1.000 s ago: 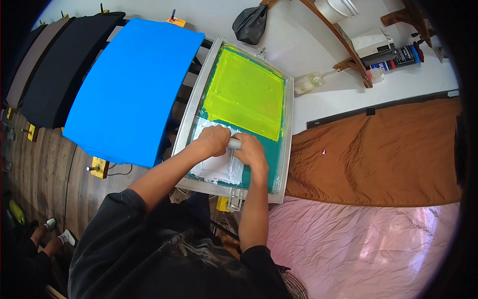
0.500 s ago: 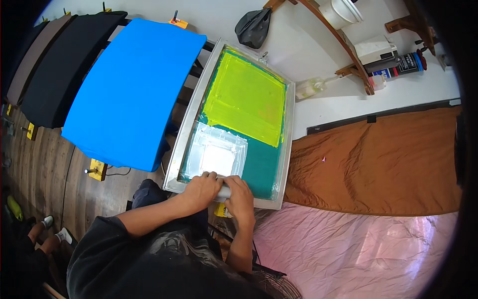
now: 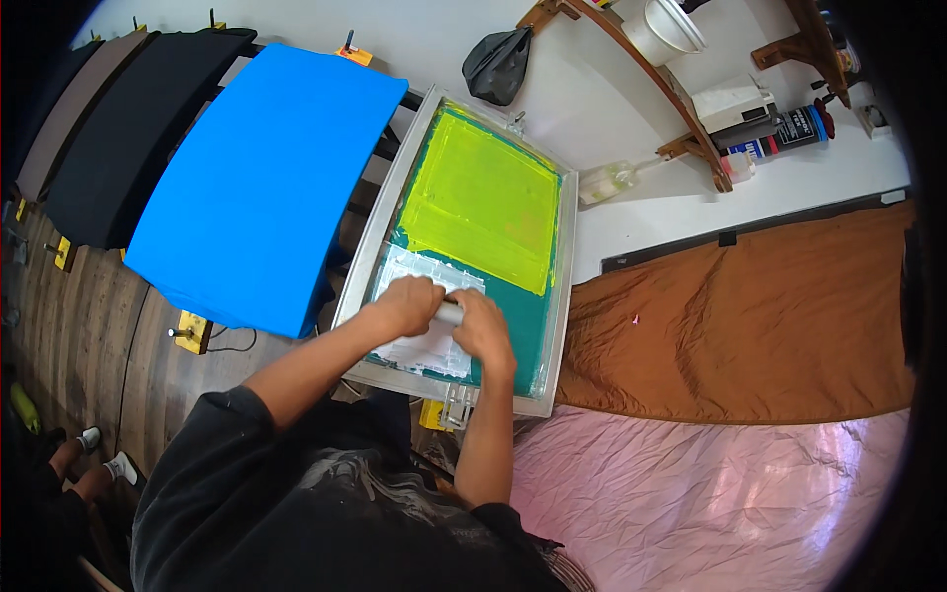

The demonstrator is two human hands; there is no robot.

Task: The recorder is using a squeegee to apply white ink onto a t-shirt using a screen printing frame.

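Both my hands grip a light-coloured squeegee laid across the lower part of a screen-printing frame. My left hand is closed round its left end, and my right hand round the right end. Beneath them lies a pale whitish patch on the mesh; my hands hide part of it and the squeegee's blade. The screen frame has metal sides and a dark green mesh. A large yellow-green rectangle covers its far part.
Left of the screen, a bright blue cloth covers a board, with a black cloth-covered board beyond. Brown fabric and pink fabric spread to the right. Wall shelves hold containers. Another person's feet show at lower left.
My hands and the squeegee have moved away from me, from the screen's near edge up over the whitish patch. The patch's near part and a clamp at the near edge now show.
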